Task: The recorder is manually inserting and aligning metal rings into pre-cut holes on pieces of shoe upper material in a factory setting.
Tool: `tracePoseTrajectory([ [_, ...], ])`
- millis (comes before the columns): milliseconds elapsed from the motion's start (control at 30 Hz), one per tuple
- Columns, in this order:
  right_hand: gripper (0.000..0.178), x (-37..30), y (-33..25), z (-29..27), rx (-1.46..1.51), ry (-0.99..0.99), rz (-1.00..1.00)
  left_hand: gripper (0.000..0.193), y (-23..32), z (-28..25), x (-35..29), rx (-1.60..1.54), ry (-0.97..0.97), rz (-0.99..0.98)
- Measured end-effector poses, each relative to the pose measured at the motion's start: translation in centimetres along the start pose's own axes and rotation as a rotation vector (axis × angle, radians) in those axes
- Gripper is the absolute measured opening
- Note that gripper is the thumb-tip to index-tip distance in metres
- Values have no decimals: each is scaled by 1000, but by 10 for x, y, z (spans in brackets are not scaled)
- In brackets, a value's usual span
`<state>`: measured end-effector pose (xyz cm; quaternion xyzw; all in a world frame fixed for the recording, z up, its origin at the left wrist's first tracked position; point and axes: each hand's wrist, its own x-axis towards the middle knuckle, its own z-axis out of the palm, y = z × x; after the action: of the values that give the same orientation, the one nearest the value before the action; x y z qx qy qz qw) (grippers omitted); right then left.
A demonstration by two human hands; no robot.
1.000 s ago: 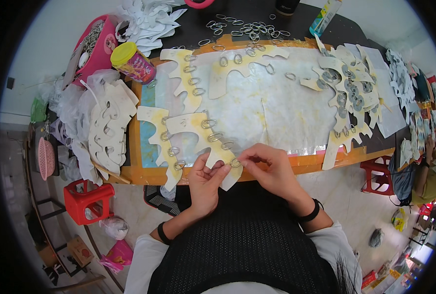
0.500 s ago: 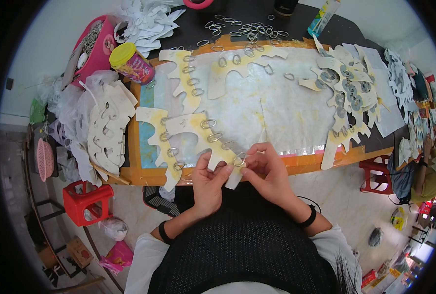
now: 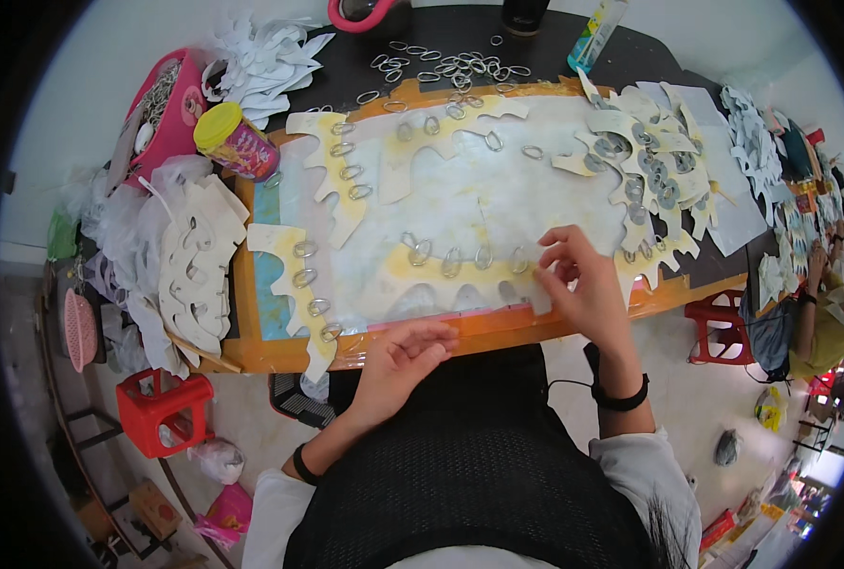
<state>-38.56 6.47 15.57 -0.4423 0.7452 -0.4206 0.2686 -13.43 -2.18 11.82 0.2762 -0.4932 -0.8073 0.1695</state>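
left hand (image 3: 403, 365) loosely open by the table (image 3: 645, 59) edge | right hand (image 3: 581, 289) curled at the right end of a cream scalloped piece (image 3: 467, 274), cannot tell if gripping | piece over white sheet (image 3: 526, 204), metal rings (image 3: 483, 257) along it | loose rings (image 3: 474, 66) beyond

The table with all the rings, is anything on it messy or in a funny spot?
Yes, a little. One metal ring lies by itself on the white sheet, apart from the loose rings scattered beyond it, so it looks like a stray. The sheet also has yellowish smears, as if something had stained it.
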Motion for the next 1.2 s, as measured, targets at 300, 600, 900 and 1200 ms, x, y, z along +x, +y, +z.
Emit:
tracePoseTrajectory([
  [300,6,14,45,-29,-380,364,-91,21,18,5,10,370,97,185],
  [600,8,18,58,-35,-349,373,-136,34,39,-3,69,1306,439,469],
  [900,18,10,35,-23,-418,542,-252,40,42,-8,108,1536,528,418],
  [1200,25,-17,6,56,-249,-47,-479,15,44,-8,141,1075,690,477],
])
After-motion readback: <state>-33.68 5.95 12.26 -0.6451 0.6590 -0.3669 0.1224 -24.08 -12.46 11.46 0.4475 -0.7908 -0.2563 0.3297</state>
